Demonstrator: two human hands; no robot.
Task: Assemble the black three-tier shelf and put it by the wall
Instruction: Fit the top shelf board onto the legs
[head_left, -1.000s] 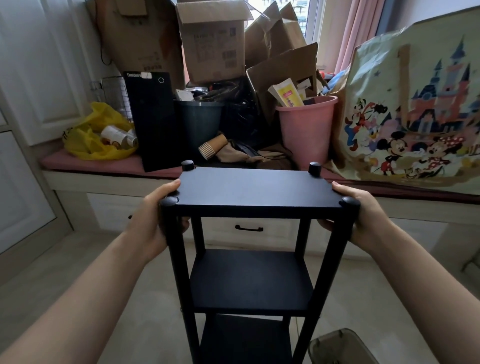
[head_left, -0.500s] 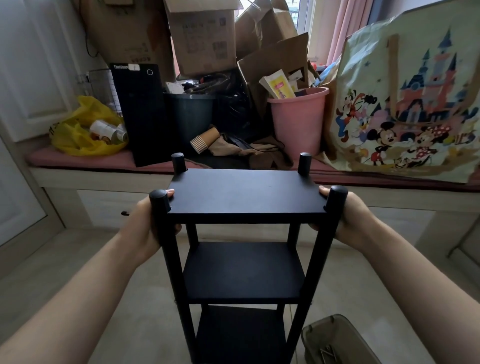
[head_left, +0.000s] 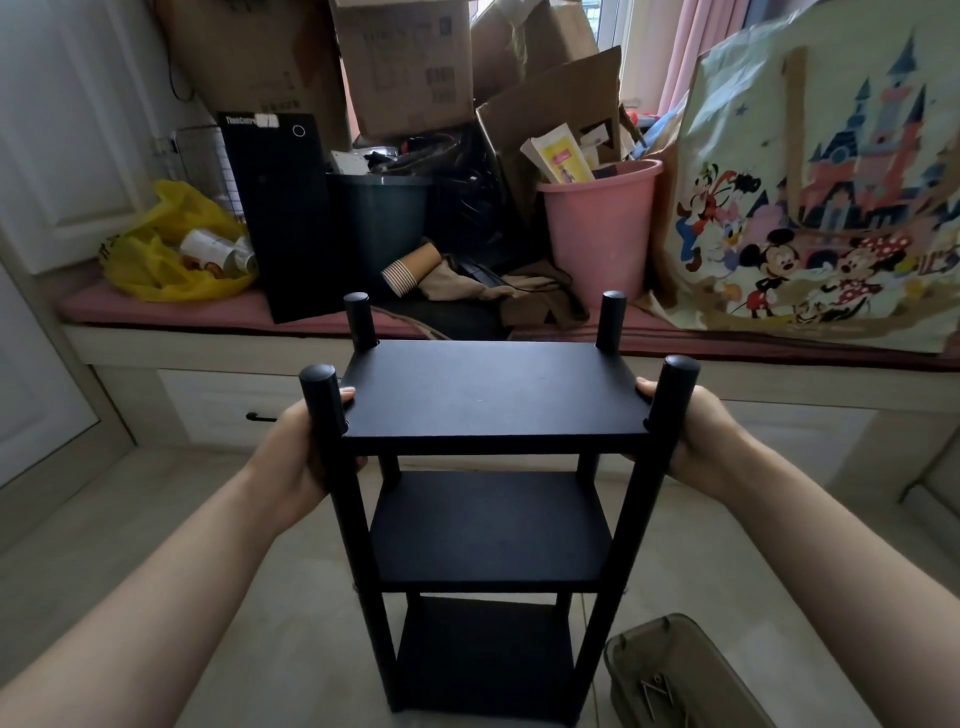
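The black three-tier shelf (head_left: 491, 395) stands upright in front of me on the floor, its three boards stacked between four round posts. The post tops stick up well above the top board. My left hand (head_left: 291, 457) grips the top board's left edge, thumb on top beside the near left post. My right hand (head_left: 696, 436) grips the right edge the same way, thumb on the board by the near right post. The fingers of both hands are hidden under the board.
A low window bench with a pink cushion (head_left: 171, 312) runs across ahead, piled with cardboard boxes (head_left: 410, 62), a black computer case (head_left: 285, 208), a pink bucket (head_left: 602, 228), a yellow bag (head_left: 171, 249) and a cartoon-print bag (head_left: 810, 187). An olive pouch with metal parts (head_left: 670, 675) lies at lower right.
The top board has slid down the four posts under both hands; the post tops, almost flush with it a second ago, now stand clearly above it.
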